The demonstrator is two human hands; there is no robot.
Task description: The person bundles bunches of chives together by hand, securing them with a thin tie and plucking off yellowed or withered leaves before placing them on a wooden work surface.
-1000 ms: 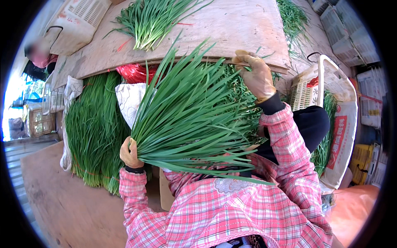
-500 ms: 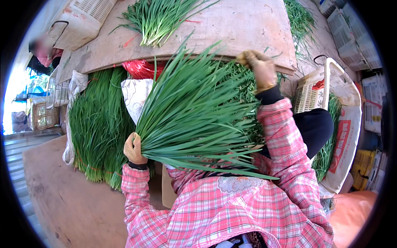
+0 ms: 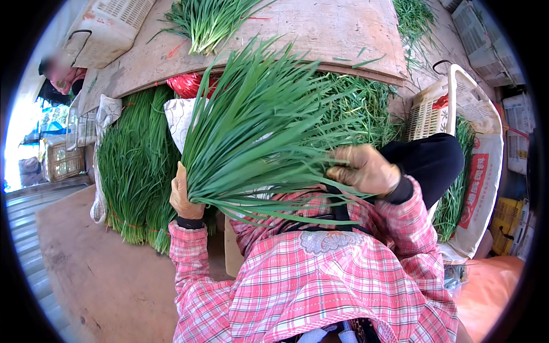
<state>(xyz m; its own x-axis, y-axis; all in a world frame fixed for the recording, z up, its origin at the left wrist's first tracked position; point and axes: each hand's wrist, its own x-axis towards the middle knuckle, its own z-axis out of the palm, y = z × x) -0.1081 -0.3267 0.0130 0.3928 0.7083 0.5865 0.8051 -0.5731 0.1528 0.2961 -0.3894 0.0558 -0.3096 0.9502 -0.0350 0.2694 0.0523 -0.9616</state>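
- My left hand (image 3: 182, 197) is clamped round the stem end of a thick bunch of green chives (image 3: 257, 131); that grip is closed tight on it, and the leaves fan up and away from me over my lap.
- My right hand (image 3: 366, 170) lies against the lower right edge of the fan, fingers curled among a few leaves. From here I cannot tell whether it pinches any or only brushes them.
- How far along, as I judge it: the bunch is gathered and held, but no tie shows round its stems, so it looks unfinished. A few loose blades stray out sideways below my right hand.
- Done, it seems: to my left lies a pile of bundled chives (image 3: 134, 171), with a thin band showing near its lower end.
- Left, it seems: loose greens (image 3: 366, 106) heaped just behind the fan, and another loose bunch (image 3: 209, 17) on top of the wooden desk (image 3: 337, 34).
- Around me: a red plastic bag (image 3: 191, 84) under the desk edge, a white basket (image 3: 437, 108) beside my right knee, and a white sack (image 3: 480, 177) holding more greens.
- In the way: the spread fan hides my lap and part of the heap behind it.
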